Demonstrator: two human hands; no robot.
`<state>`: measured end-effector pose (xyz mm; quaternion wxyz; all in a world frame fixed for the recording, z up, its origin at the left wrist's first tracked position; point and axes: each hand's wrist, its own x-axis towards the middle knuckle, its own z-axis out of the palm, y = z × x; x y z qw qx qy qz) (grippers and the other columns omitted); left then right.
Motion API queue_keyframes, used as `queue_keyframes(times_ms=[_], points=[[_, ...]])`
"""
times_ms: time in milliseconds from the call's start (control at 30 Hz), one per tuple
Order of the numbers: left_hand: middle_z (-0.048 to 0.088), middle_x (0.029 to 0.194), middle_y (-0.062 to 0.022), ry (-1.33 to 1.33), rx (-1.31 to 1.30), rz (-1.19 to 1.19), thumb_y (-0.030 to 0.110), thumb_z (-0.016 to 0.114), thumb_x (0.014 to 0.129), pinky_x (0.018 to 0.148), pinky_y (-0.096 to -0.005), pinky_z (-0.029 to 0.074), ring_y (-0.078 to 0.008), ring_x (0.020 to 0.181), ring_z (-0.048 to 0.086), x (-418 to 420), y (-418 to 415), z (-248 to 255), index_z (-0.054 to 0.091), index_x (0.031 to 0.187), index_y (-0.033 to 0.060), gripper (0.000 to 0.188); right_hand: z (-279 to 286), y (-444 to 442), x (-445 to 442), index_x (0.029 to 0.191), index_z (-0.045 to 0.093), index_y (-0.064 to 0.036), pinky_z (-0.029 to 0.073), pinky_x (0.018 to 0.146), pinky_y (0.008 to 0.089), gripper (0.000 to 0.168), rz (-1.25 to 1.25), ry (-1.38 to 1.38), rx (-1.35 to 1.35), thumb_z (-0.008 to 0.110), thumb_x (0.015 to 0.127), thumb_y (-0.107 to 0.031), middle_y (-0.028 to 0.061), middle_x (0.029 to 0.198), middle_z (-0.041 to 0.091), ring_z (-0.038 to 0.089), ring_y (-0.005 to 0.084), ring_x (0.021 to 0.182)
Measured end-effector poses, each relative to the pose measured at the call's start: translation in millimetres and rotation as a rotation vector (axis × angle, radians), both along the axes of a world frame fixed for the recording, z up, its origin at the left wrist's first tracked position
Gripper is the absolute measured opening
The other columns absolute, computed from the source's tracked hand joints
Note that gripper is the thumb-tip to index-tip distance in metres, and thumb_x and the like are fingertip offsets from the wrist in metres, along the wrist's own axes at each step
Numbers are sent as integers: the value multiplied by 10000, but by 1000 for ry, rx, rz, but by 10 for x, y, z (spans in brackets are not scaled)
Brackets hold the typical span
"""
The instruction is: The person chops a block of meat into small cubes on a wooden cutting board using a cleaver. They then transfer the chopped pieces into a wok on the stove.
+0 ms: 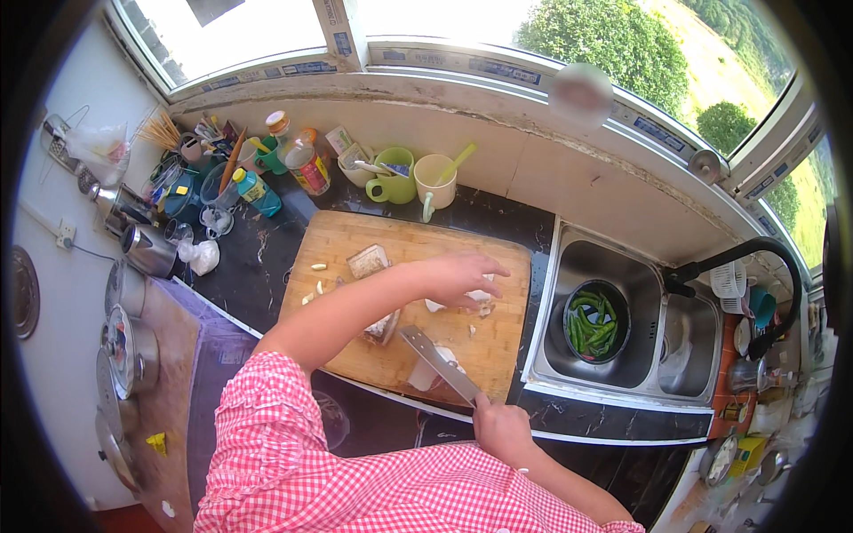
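My left hand point(460, 276) reaches over the far right of a wooden cutting board point(413, 233), fingers apart. Small whitish pieces point(480, 295) lie under and beside its fingers; whether it touches them is unclear. My right hand point(503, 430), at the board's near edge, grips a cleaver point(440, 365). The blade slants over a flat pale slab with a pinkish edge point(423, 376), which looks like fatty pork. A pale block with a brownish side point(368, 262) lies beyond my left forearm. Another chunk point(383, 328) is partly hidden under that forearm. Peeled garlic cloves point(320, 266) are scattered at the left.
Right of the board, a steel sink point(553, 356) holds a dark pot point(626, 333) of green peppers point(593, 326). A black faucet point(740, 250) arches over it. Mugs point(393, 176) and bottles point(258, 193) line the wall behind. A kettle point(150, 250) and lidded pots point(143, 360) stand left.
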<state>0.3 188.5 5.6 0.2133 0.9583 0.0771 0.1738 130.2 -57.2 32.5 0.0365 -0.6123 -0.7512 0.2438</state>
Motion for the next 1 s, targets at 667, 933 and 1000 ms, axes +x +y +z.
queue_keyframes(times_ms=[667,933,1000], points=[[634,936,-116,-359,9,920,46,643,668,722,-353,501,-287,905,620,-485,-1961,-857,637,857,22,191,-12,84,1,839,524,-24,508,490,442,113,37,-24,-27,526,819,-135,190,654,617,622,344,538],[644,900,-96,-449,8,902,40,635,647,663,-341,515,-276,852,632,-471,-1901,-892,648,811,36,164,14,-10,93,878,522,-26,510,514,453,143,13,-116,-193,546,806,-147,182,661,621,617,350,539],[644,897,-95,-443,-7,911,46,633,638,661,-338,516,-273,845,632,-471,-1904,-925,647,811,38,174,-57,89,54,871,521,-24,511,513,453,139,26,-90,-163,545,805,-144,183,658,620,618,348,539]])
